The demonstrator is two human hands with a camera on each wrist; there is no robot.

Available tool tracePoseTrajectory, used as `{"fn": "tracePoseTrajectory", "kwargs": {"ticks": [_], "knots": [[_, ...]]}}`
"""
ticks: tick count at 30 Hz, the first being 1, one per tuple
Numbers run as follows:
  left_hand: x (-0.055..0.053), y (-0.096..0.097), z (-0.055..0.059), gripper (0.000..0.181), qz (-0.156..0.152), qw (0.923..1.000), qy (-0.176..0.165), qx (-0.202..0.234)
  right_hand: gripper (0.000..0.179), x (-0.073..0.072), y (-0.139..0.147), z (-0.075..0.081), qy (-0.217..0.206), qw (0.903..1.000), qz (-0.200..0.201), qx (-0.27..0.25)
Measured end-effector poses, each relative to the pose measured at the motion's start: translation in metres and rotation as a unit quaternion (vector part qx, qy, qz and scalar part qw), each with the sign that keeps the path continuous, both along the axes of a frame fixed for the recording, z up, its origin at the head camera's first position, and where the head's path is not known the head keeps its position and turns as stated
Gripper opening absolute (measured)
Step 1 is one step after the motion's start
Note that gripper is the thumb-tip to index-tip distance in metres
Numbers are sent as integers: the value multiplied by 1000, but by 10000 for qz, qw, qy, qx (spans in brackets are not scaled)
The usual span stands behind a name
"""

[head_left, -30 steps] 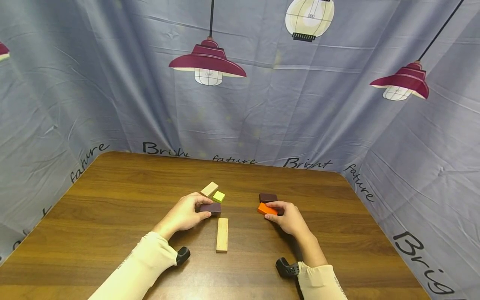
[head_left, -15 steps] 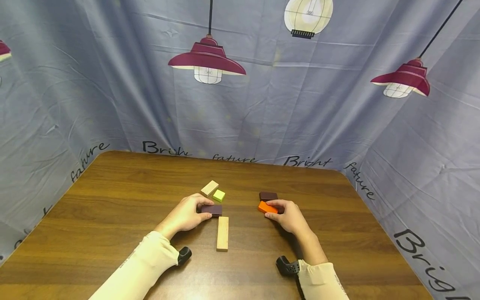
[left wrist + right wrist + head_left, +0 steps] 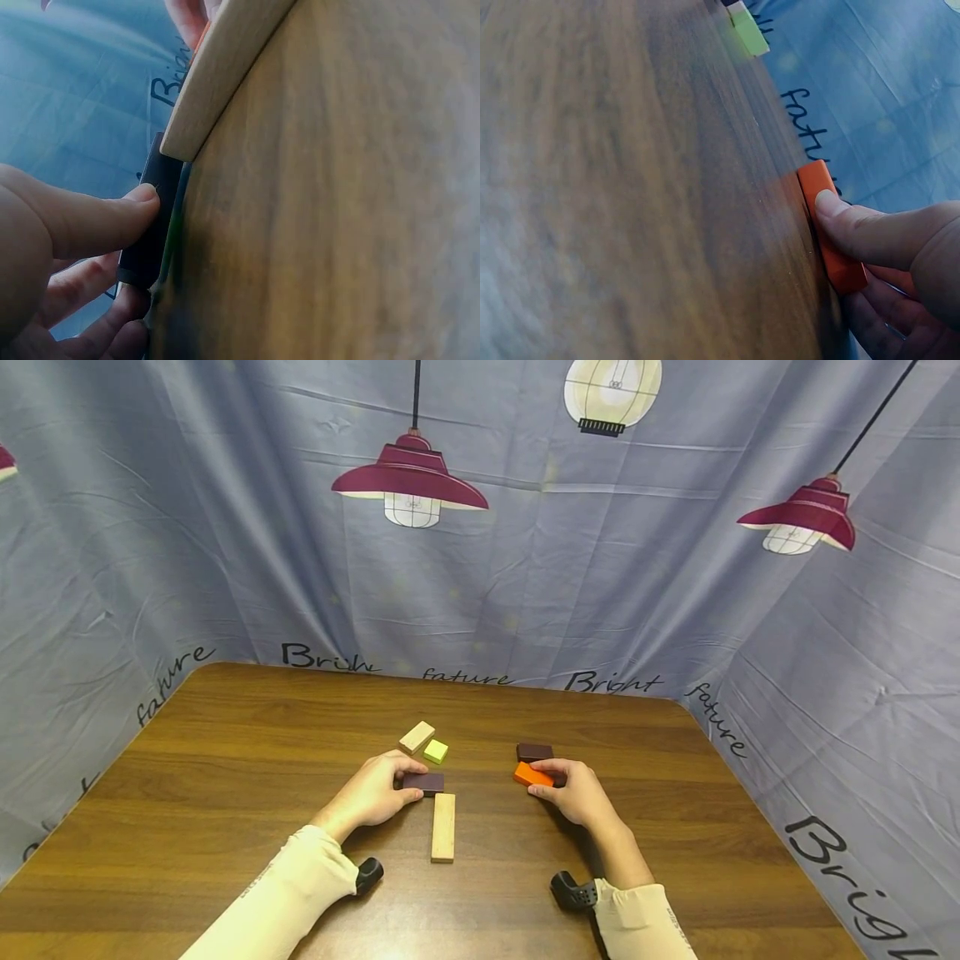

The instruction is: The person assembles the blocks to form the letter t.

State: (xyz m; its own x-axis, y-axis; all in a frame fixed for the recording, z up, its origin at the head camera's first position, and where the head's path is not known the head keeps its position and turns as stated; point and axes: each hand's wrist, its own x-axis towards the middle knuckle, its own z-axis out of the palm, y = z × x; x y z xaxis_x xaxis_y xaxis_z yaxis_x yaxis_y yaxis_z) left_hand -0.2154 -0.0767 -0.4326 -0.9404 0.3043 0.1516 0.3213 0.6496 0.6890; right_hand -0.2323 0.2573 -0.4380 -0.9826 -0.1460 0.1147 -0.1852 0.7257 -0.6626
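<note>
A dark purple block (image 3: 424, 783) lies on the table, pinched between thumb and fingers of my left hand (image 3: 377, 789); in the left wrist view the thumb presses on the near side of this dark block (image 3: 154, 217). My right hand (image 3: 573, 791) pinches an orange block (image 3: 532, 774), which rests on the table. The right wrist view has the thumb along the orange block (image 3: 831, 232). Just behind it sits a dark brown block (image 3: 536, 752). Close in front of the purple block lies a long pale wooden block (image 3: 443, 828).
Behind the purple block stand a small yellow-green block (image 3: 436, 751) and a pale wooden block (image 3: 417, 737). The brown wooden table (image 3: 285, 718) is enclosed by a grey-blue printed curtain (image 3: 480, 577). Black wrist devices (image 3: 573, 893) sit below both hands.
The view shifts slightly. Both hands keep their hold on the purple and orange blocks, and no block has visibly moved on the table.
</note>
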Motion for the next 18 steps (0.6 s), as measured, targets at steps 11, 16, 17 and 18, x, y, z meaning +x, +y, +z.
{"fn": "tracePoseTrajectory", "kwargs": {"ticks": [11, 16, 17, 18], "knots": [[0, 1, -3, 28, -104, 9998, 153, -83, 34, 1, -1, 0, 5, 9999, -41, 97], [2, 1, -3, 30, -177, 9996, 162, -136, 34, 1, -1, 2, -6, 9999, -72, 124], [2, 1, -3, 31, -220, 9995, 185, -130, 33, 1, -1, 2, -8, 9999, -69, 128], [2, 2, -3, 32, -265, 9993, 211, -128, 33, 1, -1, 2, -3, 9999, -63, 135]]}}
